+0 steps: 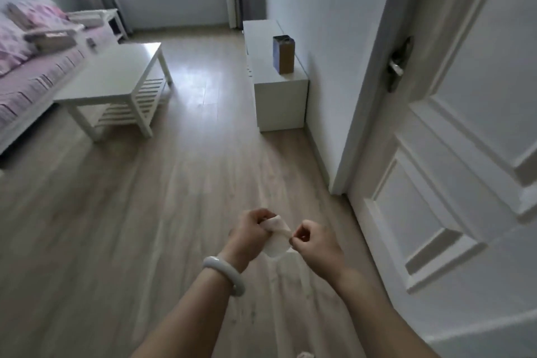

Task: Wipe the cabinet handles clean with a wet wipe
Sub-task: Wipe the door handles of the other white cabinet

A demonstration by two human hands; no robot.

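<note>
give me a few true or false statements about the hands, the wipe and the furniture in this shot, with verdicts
1. Both hands hold the wet wipe. True: the left hand grips one end and the right hand pinches the other.
2. The bracelet is on the right wrist. False: it is on the left wrist.
3. A box stands on the white cabinet by the wall. True.
4. The wipe is pressed against the door handle. False: the wipe is held in the air over the floor, apart from the handle.
5. The coffee table stands to the right of the cabinet. False: it stands to the left, beside the sofa.
</note>
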